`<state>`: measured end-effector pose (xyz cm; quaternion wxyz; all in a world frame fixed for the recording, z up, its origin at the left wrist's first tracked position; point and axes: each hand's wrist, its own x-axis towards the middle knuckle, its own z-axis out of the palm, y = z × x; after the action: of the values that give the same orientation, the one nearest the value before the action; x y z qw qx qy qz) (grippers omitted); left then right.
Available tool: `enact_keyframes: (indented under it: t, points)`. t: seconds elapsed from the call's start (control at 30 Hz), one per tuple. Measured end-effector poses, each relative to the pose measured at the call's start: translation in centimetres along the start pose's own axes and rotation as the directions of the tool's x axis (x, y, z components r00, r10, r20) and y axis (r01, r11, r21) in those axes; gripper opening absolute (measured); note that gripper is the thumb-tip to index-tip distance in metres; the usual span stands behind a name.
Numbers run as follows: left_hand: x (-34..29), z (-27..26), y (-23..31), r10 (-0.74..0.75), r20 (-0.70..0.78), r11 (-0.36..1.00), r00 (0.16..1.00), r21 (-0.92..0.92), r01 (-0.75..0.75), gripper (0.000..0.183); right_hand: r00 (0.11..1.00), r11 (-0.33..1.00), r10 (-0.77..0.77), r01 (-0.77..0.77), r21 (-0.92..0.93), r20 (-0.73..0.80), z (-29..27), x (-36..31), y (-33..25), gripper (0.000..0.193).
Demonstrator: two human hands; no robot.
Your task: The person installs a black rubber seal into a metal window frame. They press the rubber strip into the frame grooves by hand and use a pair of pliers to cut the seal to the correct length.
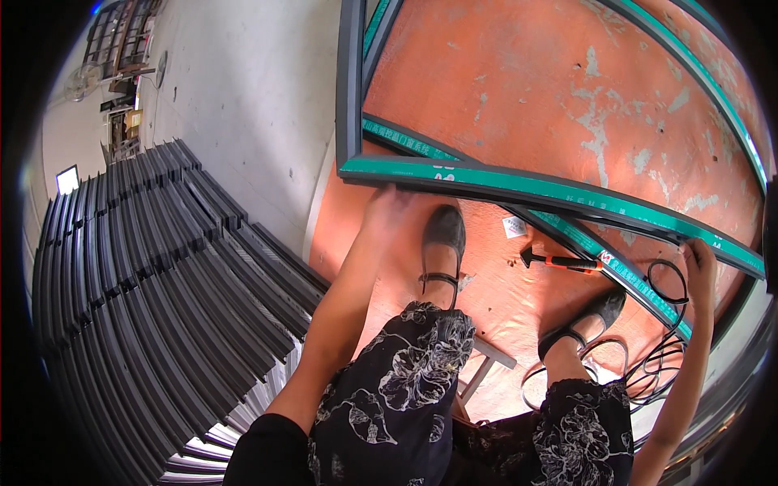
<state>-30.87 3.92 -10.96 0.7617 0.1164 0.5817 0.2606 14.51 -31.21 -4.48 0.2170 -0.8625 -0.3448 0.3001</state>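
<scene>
Lap: dark trousers (pixel 389 381) with white flower outlines cover both knees.
Stool: a leg (pixel 489 366) shows between the knees.
Left hand: the left hand (pixel 390 212) is blurred, just below the frame's left corner; how far open it is, and whether it has hold of anything, I cannot tell.
Right hand: the right hand (pixel 699 263) is curled at the front bar near its right end, fingers bent against the edge and gripping it.
Frame: the black frame (pixel 519 188) with green tape lies across in front of the knees, its front bar slanting down to the right and its left side running away from the person.
Second bar: another green-taped bar (pixel 567 232) passes beneath the frame at an angle.
Feet: black shoes (pixel 444 227) stand on the floor, one on each side of the hammer.
Hammer: the hammer (pixel 563 262), with an orange and black handle, lies between the shoes, its handle end by the second bar.
Cord: a black cord (pixel 658 366) lies in loops beside the right shoe.
Floor: orange-red floor (pixel 502 81) with pale worn patches.
Left side: many dark strips (pixel 154 300) lie stacked in rows.
Far: a pale wall (pixel 235 81) and, beyond the strips, a fan (pixel 82 82).
</scene>
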Motion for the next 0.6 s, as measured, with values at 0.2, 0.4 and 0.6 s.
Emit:
enact_keyframes:
  t: [0.2,0.4,0.6]
  points:
    - [1.0,-0.7,-1.6,0.045,0.101,0.999,0.994,0.022,-0.048,0.019,1.0,1.0,-0.002,0.002,0.004,-0.016,0.5,0.0,-1.4,0.011]
    - [0.9,0.5,-1.9,0.053,-0.004,0.993,0.999,0.103,-0.052,0.022,0.999,0.999,-0.032,0.032,-0.01,-0.031,0.7,-0.1,-1.1,0.01]
    - [0.4,-1.8,0.4,-0.036,-0.013,0.998,0.999,-0.05,0.035,0.027,0.998,0.992,0.048,-0.053,0.116,0.043,0.0,-1.4,-0.3,0.01]
